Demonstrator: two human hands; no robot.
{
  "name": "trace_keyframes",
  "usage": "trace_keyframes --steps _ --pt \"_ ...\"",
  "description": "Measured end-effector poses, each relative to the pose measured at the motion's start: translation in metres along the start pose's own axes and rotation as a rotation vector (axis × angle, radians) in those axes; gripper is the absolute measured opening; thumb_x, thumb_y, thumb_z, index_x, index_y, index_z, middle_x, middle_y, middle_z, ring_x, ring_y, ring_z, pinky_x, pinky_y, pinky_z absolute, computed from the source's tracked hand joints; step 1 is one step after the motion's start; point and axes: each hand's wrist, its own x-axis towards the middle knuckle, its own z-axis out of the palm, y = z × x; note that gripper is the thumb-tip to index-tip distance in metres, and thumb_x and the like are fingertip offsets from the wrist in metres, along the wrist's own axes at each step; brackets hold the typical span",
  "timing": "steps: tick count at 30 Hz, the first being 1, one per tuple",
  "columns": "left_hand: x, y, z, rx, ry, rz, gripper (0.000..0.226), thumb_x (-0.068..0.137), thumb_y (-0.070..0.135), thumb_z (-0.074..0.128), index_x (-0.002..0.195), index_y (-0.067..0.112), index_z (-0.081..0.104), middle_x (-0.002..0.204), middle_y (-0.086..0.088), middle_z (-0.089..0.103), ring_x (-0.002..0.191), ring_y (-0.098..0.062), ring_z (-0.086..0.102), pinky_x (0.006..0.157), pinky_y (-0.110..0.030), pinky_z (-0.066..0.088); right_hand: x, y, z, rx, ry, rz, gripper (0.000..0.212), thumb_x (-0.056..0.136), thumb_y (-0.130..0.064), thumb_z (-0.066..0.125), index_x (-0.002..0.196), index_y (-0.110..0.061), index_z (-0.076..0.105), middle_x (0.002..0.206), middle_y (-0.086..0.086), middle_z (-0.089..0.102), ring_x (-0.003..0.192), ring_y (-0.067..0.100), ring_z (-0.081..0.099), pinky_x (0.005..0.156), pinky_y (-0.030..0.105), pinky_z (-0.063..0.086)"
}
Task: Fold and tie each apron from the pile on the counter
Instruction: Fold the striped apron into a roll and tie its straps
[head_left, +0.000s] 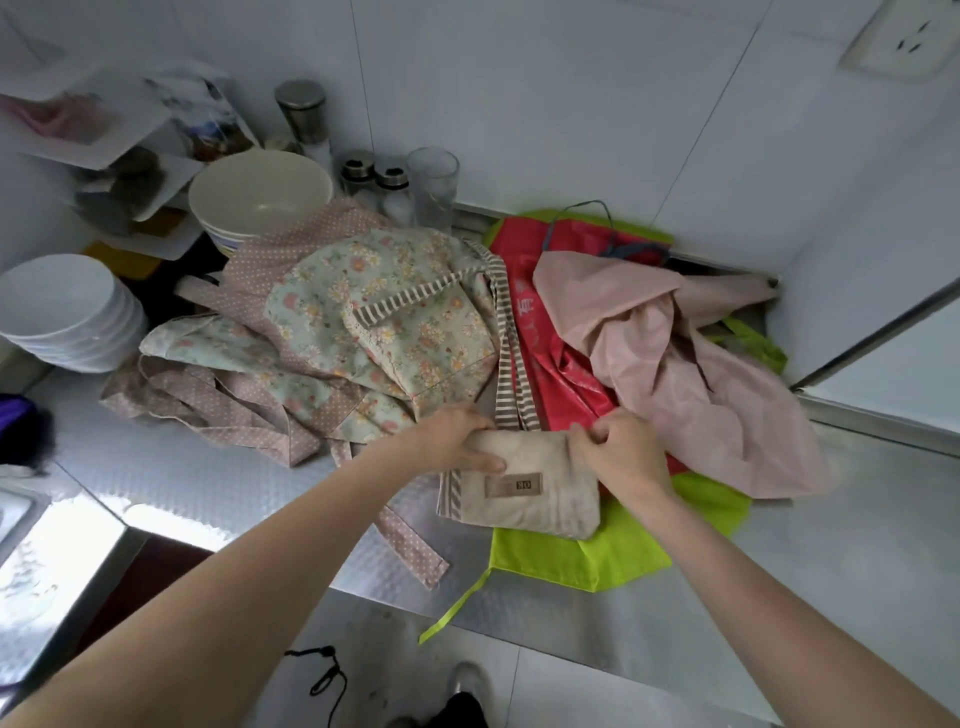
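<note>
A beige apron (530, 499) with a brown label lies folded into a small packet near the counter's front edge. My left hand (457, 441) holds its upper left corner, thumb on top. My right hand (621, 452) pinches its upper right corner with curled fingers. Its brown-striped straps (511, 364) run up over the pile behind. The pile holds a floral apron (384, 312) with pink dotted trim, a red apron (550, 374), a pale pink apron (691, 374) and a lime green apron (576, 561) under the packet.
Stacked white bowls (67, 312) and a large cream bowl (260, 192) stand at the left and back on the steel counter (779, 597). Shakers (374, 182), a glass (434, 182) and a steel canister (304, 111) line the wall. A sink edge (21, 514) lies far left.
</note>
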Motion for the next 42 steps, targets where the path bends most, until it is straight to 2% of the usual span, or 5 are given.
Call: trace_keyframes --steps 9,18,24,29,42 --pt "0.007 0.008 -0.002 0.107 -0.106 0.014 0.050 0.085 0.043 0.061 0.119 0.008 0.057 0.117 -0.009 0.062 0.106 -0.025 0.057 0.088 -0.032 0.044 0.051 -0.047 -0.006 0.023 -0.149 -0.373 0.020 0.087 -0.023 0.062 0.080 -0.007 0.071 0.085 0.005 0.062 0.089 0.022 0.054 0.083 0.031 0.038" --pt "0.004 0.019 0.005 0.131 -0.044 -0.007 0.073 0.081 0.043 0.067 0.136 0.011 0.032 0.125 -0.010 0.056 0.111 -0.027 0.054 0.085 -0.028 0.040 0.062 -0.082 0.031 -0.210 -0.406 0.075 0.055 0.088 -0.021 0.063 0.134 -0.003 0.039 0.135 0.013 0.050 0.124 0.030 0.049 0.092 0.036 0.044" --pt "0.006 0.022 0.006 0.159 -0.197 -0.008 0.065 0.082 0.050 0.062 0.131 0.013 0.041 0.126 -0.009 0.056 0.111 -0.029 0.055 0.094 -0.040 0.046 0.064 -0.080 0.020 0.056 -0.400 0.076 0.037 0.090 -0.017 0.055 0.059 -0.014 0.034 0.061 0.002 0.041 0.058 0.017 0.044 0.050 0.026 0.032" --pt "0.007 0.030 0.011 0.234 -0.230 0.005 0.063 0.086 0.046 0.059 0.133 0.009 0.037 0.129 -0.012 0.052 0.115 -0.031 0.051 0.095 -0.038 0.043 0.053 -0.109 -0.029 0.771 -0.388 0.204 0.015 0.094 -0.006 0.047 0.080 -0.012 0.047 0.062 0.004 0.056 0.053 0.010 0.052 0.043 0.020 0.027" --pt "-0.012 0.027 0.013 -0.022 -0.045 -0.210 0.068 0.088 0.053 0.051 0.132 0.003 0.042 0.130 -0.014 0.052 0.117 -0.029 0.052 0.091 -0.033 0.042 0.004 -0.121 -0.128 1.189 -0.236 0.240 0.029 0.100 -0.014 0.039 0.073 -0.013 0.049 0.038 -0.009 0.037 0.033 0.003 0.029 0.037 0.016 0.019"
